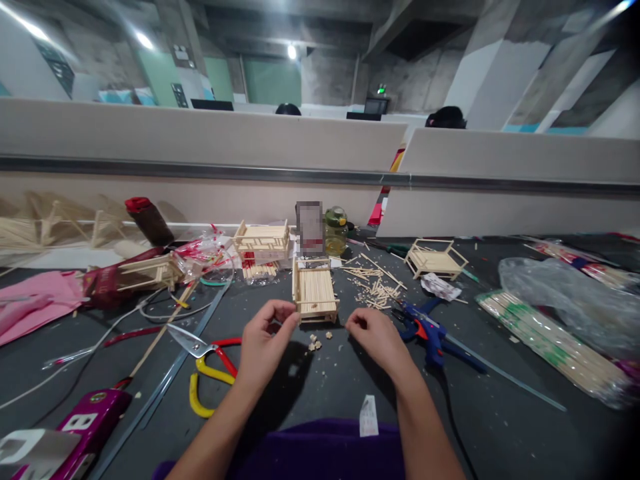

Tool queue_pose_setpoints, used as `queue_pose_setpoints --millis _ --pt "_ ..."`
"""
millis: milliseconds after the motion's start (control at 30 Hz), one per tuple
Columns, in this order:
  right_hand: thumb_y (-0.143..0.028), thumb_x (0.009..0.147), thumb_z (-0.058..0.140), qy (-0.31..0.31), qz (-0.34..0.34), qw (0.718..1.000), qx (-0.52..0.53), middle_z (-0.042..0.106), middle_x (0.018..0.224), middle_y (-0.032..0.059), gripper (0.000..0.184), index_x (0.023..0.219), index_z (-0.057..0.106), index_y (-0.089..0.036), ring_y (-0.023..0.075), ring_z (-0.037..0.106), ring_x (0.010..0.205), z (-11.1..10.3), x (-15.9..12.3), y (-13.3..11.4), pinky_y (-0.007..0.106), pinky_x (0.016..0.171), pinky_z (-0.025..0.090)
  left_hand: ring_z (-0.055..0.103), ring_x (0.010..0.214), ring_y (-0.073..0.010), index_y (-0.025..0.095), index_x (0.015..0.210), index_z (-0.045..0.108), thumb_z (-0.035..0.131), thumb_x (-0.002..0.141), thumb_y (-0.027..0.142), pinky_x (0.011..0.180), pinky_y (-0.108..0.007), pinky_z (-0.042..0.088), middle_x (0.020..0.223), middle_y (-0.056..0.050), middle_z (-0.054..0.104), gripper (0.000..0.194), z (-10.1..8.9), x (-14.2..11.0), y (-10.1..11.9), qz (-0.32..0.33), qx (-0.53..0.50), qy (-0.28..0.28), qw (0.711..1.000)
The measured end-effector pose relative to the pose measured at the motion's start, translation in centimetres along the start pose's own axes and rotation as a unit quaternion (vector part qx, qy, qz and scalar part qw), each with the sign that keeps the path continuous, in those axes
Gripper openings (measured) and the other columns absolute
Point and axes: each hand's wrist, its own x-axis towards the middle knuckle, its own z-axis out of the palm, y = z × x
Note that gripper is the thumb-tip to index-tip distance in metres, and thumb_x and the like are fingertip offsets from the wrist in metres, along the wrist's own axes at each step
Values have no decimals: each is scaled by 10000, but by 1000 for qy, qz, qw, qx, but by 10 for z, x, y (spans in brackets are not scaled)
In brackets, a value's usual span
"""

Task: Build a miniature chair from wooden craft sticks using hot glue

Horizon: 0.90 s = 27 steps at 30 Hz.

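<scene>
A small piece of furniture made of wooden sticks, like a miniature bed, stands in front of me, with a dark spot on its front slats. My left hand is curled at its front left corner, thumb and forefinger closing on the edge there. To the right of it, apart from the frame, my right hand hovers with its fingers pinched together; whatever they hold, if anything, is too small to make out. Several small pale wooden pieces lie on the table between my hands.
Red-and-yellow scissors lie left; a blue glue gun with its cord is right. Cut sticks are scattered behind. Other stick models, a bottle, bagged sticks and a purple power strip surround the work area.
</scene>
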Motion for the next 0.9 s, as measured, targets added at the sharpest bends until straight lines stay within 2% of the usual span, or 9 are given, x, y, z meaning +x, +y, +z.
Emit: queue_pose_setpoints --millis 133,267,333,467,533,600,733,800,900 --pt "-193 774 585 -62 28 995 -67 707 758 29 143 716 714 -213 160 616 700 6 2 1 239 605 350 525 631 -127 164 892 622 670 740 372 532 -221 438 756 7 593 262 -5 12 -18 -42 -1 22 999" --pt "-215 777 613 -95 19 994 -51 739 782 25 147 738 752 -240 178 650 762 10 2 -2 242 642 370 553 681 -145 164 876 631 662 712 343 573 -235 459 785 -14 625 245 -3 18 -37 -42 30 -12 999" --pt "-232 788 616 -70 12 997 -31 744 781 24 149 752 760 -245 186 655 769 9 2 -2 247 655 381 559 691 -149 166 865 628 655 712 340 582 -238 459 792 -20 632 233 -3 19 -42 -36 38 -21 998" --pt "-306 853 551 61 -29 995 69 721 745 20 221 783 740 -215 180 630 702 2 3 -6 251 649 410 542 627 -140 178 824 599 650 703 337 564 -234 431 707 8 607 206 -9 21 -46 -42 74 -23 996" --pt "-321 860 546 106 -64 987 104 713 756 16 221 808 728 -206 171 617 691 -4 7 -16 249 646 420 532 589 -142 182 772 595 639 706 337 551 -236 410 638 21 591 173 -13 21 -47 -54 112 -69 990" --pt "-286 845 571 108 -103 984 94 718 800 13 174 824 724 -206 162 619 720 -11 16 -34 245 667 424 559 610 -159 179 740 623 621 722 333 574 -249 413 642 3 628 156 -14 19 -47 -61 146 -141 977" --pt "-221 821 615 1 -144 988 -54 734 884 21 128 864 735 -214 162 631 800 -24 53 -74 238 682 410 629 727 -205 170 909 714 627 744 320 671 -288 450 795 -48 722 240 -5 8 -42 -52 175 -245 952" --pt "-214 817 636 -114 -162 967 -161 737 943 25 149 926 738 -209 157 635 851 -26 76 -90 222 670 396 650 791 -221 167 987 716 642 747 309 719 -297 465 888 -72 739 289 1 2 -39 -42 158 -274 948" --pt "-221 681 775 -213 -164 940 -211 741 808 20 140 814 755 -184 157 641 758 -19 103 -101 205 590 377 661 869 -229 172 1023 715 642 759 301 763 -296 470 986 -85 742 303 4 -2 -34 -34 119 -304 945"
